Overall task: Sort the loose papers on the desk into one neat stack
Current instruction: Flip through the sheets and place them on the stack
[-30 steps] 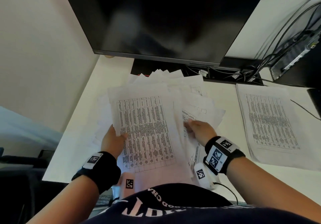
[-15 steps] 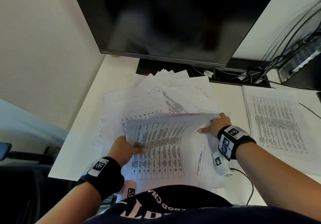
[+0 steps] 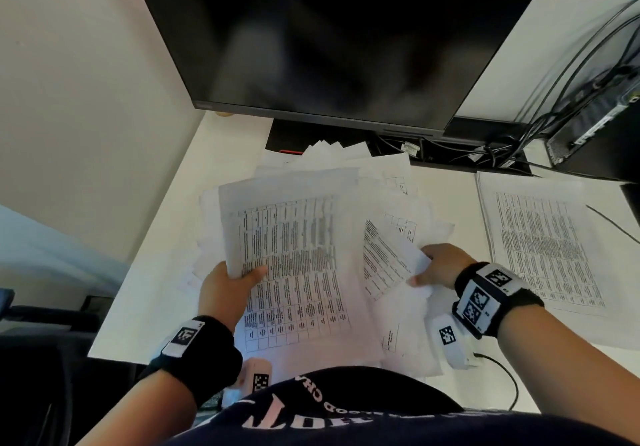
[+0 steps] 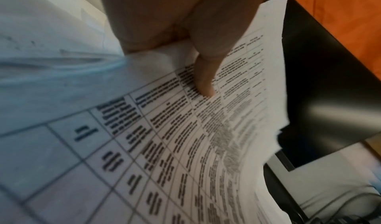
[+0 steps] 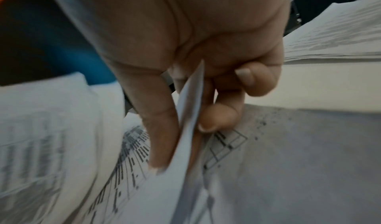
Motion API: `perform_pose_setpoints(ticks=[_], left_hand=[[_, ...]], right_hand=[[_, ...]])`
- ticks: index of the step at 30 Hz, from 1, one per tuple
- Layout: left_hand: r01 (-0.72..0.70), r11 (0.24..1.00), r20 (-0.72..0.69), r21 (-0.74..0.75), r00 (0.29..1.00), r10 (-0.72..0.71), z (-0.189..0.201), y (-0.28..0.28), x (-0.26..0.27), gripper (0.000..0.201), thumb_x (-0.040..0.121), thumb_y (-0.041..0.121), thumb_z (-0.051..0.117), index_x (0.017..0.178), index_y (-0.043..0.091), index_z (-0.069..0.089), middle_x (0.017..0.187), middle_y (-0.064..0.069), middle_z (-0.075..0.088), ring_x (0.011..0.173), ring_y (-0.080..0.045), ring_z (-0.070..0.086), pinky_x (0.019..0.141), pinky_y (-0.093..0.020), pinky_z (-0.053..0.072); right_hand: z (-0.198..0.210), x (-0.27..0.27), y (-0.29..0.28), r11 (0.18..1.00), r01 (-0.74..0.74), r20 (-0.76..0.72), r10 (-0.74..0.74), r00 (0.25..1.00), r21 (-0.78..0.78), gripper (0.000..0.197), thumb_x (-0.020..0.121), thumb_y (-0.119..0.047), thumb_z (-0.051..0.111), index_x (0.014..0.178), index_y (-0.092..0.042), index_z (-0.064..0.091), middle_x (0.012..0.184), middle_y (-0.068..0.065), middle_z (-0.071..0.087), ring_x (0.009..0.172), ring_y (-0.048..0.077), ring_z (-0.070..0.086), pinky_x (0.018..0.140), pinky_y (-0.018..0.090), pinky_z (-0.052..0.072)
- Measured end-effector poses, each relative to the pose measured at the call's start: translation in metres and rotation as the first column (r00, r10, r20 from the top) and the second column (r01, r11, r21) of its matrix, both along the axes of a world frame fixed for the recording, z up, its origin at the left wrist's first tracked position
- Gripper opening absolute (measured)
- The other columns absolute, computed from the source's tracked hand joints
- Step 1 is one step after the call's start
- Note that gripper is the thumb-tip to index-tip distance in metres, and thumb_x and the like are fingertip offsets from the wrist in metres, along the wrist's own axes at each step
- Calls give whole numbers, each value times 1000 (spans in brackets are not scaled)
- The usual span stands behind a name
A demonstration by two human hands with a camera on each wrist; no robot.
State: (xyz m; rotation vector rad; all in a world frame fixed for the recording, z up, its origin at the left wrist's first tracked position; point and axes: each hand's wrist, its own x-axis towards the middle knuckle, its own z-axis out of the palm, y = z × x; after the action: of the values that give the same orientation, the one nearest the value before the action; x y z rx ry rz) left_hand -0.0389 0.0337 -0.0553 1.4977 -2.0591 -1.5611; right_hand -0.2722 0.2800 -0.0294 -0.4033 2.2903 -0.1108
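A messy pile of loose printed papers (image 3: pixel 391 182) covers the desk below the monitor. My left hand (image 3: pixel 230 281) grips a bundle of sheets (image 3: pixel 294 255) by its left edge, thumb (image 4: pixel 203 79) pressed on the top table-printed page (image 4: pixel 185 146), lifted off the pile. My right hand (image 3: pixel 438 267) pinches the corner of another printed sheet (image 3: pixel 388 258) between thumb (image 5: pixel 163 137) and fingers; the sheet's edge (image 5: pixel 191 106) runs between them. A neat stack of papers (image 3: pixel 543 248) lies on the desk to the right.
A large dark monitor (image 3: pixel 329 37) hangs over the back of the white desk (image 3: pixel 156 272). Black cables (image 3: pixel 491 154) and a black device (image 3: pixel 602 123) sit at the back right. A thin cable (image 3: pixel 505 376) runs along the near desk edge.
The sheet my right hand carried over now lies on the left hand's bundle. My right hand has come back toward me and pinches another sheet from the pile.
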Motion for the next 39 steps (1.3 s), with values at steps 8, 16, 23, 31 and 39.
perform_pose_setpoints(ticks=[8, 16, 23, 31, 39], left_hand=[[24, 1000, 45, 4, 999, -24, -5, -3, 0, 38, 80, 33, 72, 112, 15, 60, 95, 2, 67, 90, -23, 62, 80, -33, 47], [108, 989, -23, 104, 994, -106, 1, 15, -17, 26, 86, 31, 67, 108, 18, 63, 94, 6, 68, 94, -20, 62, 83, -30, 45], [120, 967, -82, 227, 991, -104, 11, 12, -24, 21, 83, 31, 69, 99, 19, 65, 94, 6, 70, 91, -15, 61, 87, -33, 45], [-121, 918, -182, 378, 962, 202, 8, -23, -5, 71, 56, 44, 87, 114, 10, 65, 111, -6, 71, 109, -29, 63, 104, -52, 40], [-146, 909, -192, 391, 953, 235, 1, -27, -3, 84, 46, 50, 89, 115, 10, 64, 111, -6, 71, 108, -31, 63, 102, -53, 41]], right_hand=[[5, -6, -19, 967, 70, -43, -83, 996, -246, 32, 96, -31, 48, 122, -14, 53, 129, 6, 56, 110, 21, 53, 86, 25, 37], [-14, 4, -37, 993, 10, 83, 0, 997, -118, 20, 89, -10, 60, 109, -10, 60, 93, 3, 55, 82, 19, 50, 60, 21, 39], [-10, 11, -38, 984, 120, 226, -88, 970, -131, 7, 88, -5, 55, 86, -11, 56, 74, 6, 55, 67, 21, 52, 57, 25, 47], [-17, 17, -59, 924, 230, 112, -205, 972, -304, 34, 78, -32, 72, 105, -13, 64, 97, -3, 58, 93, 20, 56, 78, 23, 38], [-17, 34, -62, 814, 313, 105, -301, 948, -489, 18, 84, -16, 66, 102, -16, 67, 89, -4, 66, 78, 15, 60, 66, 21, 43]])
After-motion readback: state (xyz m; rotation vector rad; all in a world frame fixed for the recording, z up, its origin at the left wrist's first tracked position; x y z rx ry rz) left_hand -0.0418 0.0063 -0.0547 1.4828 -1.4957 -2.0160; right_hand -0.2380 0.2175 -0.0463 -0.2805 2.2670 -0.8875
